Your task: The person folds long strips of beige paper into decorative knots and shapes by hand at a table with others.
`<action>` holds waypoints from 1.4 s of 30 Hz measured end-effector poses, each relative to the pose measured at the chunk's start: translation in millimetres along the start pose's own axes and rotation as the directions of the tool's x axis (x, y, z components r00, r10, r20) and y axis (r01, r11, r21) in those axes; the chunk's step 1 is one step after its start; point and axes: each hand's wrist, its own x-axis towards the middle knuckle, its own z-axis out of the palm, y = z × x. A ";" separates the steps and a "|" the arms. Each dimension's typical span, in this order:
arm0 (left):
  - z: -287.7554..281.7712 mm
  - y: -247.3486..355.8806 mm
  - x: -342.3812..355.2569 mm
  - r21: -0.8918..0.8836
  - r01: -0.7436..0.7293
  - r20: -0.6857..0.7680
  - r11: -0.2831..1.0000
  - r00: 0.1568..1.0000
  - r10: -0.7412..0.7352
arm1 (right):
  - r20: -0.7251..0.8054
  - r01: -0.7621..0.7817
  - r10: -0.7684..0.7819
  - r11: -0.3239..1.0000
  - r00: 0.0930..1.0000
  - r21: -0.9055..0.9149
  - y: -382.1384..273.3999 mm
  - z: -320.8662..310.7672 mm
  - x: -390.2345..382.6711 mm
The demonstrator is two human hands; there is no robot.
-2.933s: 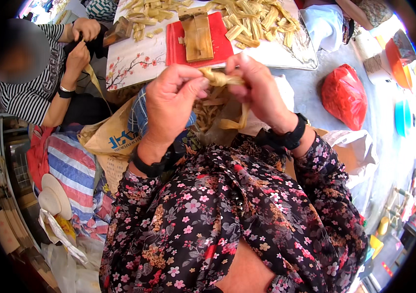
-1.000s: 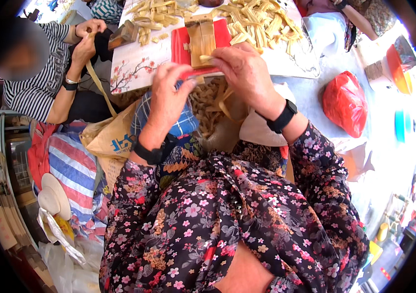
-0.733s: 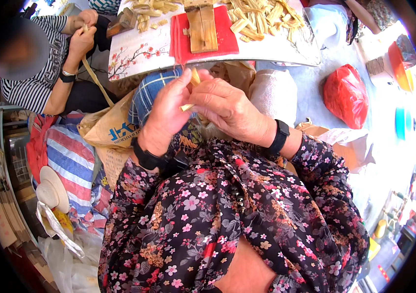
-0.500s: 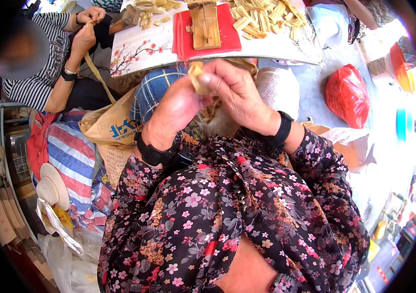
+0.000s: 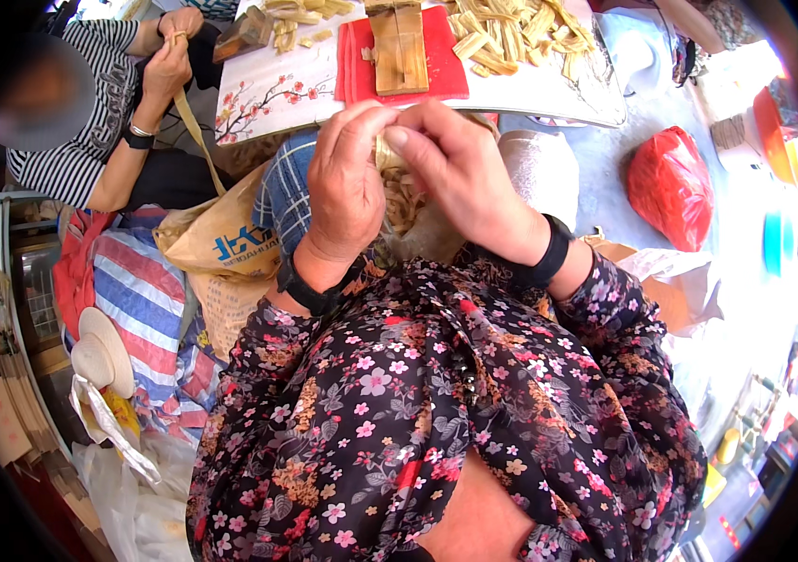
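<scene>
In the head view, the left hand [image 5: 350,178] and right hand [image 5: 464,178] meet on the wearer's side of the red cloth [image 5: 447,73], fingertips close together, pinching a pale strip [image 5: 386,154], mostly hidden, between them. A wooden block [image 5: 401,58] lies on the cloth; yellow pieces [image 5: 522,36] lie to its right, a co-worker [image 5: 54,176] is to its left.

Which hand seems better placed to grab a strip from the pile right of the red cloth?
Probably the right hand: it lies nearer that pile of strips, with the left hand farther across. Both meet around a pale yellow piece, though, so it may need freeing first.
</scene>
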 end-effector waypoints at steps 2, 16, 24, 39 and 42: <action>-1.3 1.5 -0.6 0.015 0.047 0.042 0.999 0.998 -0.048 | -0.005 0.359 -0.397 0.836 0.918 -0.416 6.0 2.2 -1.7; -20.4 6.2 12.8 -0.197 0.189 0.148 0.962 0.976 -0.162 | 0.234 0.223 -0.224 0.974 0.946 0.034 6.6 -22.4 -8.0; -13.4 28.5 3.3 -0.388 0.443 0.129 0.808 0.894 -0.429 | 0.149 -0.158 0.091 0.829 0.985 0.536 8.3 -29.7 2.1; -29.5 -5.2 5.5 -0.709 0.619 0.341 0.338 0.720 -0.604 | 0.243 -0.429 0.359 0.658 0.901 0.619 20.4 -53.0 8.8; -23.2 -17.5 7.4 -0.102 0.378 0.038 0.920 0.926 -0.376 | 0.174 -0.391 0.351 0.792 0.920 0.469 13.6 -46.9 17.3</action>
